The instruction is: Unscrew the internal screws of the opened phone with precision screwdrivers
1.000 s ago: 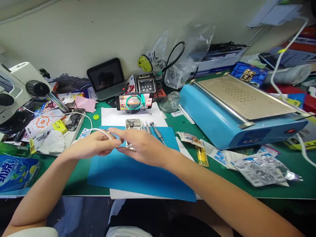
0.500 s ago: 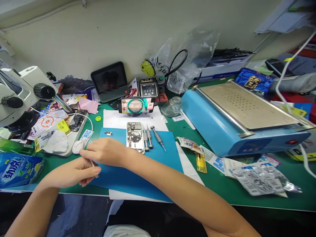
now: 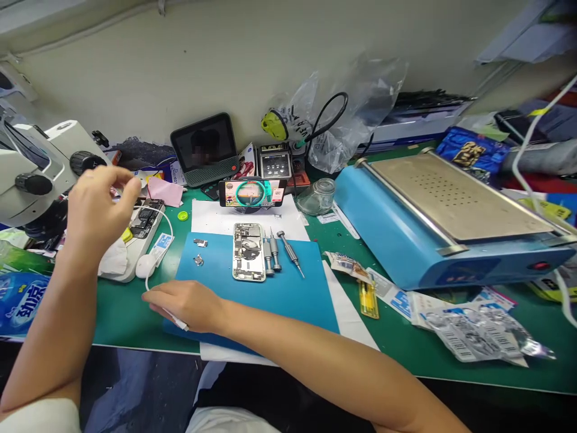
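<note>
The right hand [image 3: 187,305] is closed on one cable [image 3: 181,324], left of the white phone [image 3: 249,255] and nearer to the person. The left hand [image 3: 97,207] is raised, well apart from the right one, farther left of the phone; I cannot tell if it holds something. Just right of the phone there are three screwdrivers [image 3: 289,249], and left of it two parts [image 3: 201,243]

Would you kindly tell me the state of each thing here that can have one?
Left hand: raised, fingers curled
Right hand: closed on white cable
Opened phone: lying with insides exposed
Standing phone: screen lit
Grey display: screen dark
Three screwdrivers: lying down
Blue machine: power unclear
</note>
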### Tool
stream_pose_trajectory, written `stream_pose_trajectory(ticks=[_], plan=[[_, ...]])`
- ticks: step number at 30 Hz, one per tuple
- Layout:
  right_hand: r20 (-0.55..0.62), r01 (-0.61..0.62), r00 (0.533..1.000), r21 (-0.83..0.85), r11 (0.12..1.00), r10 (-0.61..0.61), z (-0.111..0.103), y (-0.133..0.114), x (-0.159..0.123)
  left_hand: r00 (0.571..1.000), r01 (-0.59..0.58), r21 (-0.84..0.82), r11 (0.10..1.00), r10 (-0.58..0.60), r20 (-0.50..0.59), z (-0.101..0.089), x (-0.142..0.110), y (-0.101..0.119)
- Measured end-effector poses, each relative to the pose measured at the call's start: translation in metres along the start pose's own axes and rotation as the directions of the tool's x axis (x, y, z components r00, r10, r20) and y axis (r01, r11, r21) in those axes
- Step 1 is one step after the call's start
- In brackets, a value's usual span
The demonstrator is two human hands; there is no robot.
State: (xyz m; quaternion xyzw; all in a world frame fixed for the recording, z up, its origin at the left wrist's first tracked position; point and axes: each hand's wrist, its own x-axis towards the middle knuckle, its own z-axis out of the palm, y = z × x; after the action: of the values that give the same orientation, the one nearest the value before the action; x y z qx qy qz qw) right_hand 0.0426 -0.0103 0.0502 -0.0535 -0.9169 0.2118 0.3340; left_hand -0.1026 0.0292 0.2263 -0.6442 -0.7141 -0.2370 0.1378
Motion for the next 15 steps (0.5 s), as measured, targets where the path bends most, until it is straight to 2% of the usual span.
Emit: stream_pose_trajectory(ticks=[3,5,7,9,12,15], plan=[[-0.009,-0.017,1.000,0.039,0.999,0.017,0.004,0.001,-0.002,0.996,-0.028,0.065,0.997,0.033,-0.077,-0.001,0.042,0.009],[-0.027,-0.037,0.999,0.058,0.998,0.039,0.004,0.002,-0.002,0.998,-0.010,0.200,0.980,0.023,-0.063,-0.006,0.073,0.009],[-0.049,-0.047,0.998,0.072,0.996,0.050,0.004,0.004,-0.001,0.993,0.100,0.294,0.951,-0.114,0.032,-0.011,0.101,0.004],[-0.068,-0.035,0.997,0.082,0.996,0.041,0.005,0.005,0.000,0.976,0.169,0.322,0.932,-0.204,0.080,-0.015,0.124,-0.001],[-0.082,0.017,0.997,0.091,0.996,-0.010,0.006,0.005,0.000,0.929,0.269,0.350,0.897,-0.337,0.151,-0.018,0.145,-0.008],[-0.085,0.077,0.994,0.098,0.992,-0.069,0.008,0.005,0.001,0.919,0.288,0.282,0.915,-0.347,0.187,-0.024,0.153,-0.011]])
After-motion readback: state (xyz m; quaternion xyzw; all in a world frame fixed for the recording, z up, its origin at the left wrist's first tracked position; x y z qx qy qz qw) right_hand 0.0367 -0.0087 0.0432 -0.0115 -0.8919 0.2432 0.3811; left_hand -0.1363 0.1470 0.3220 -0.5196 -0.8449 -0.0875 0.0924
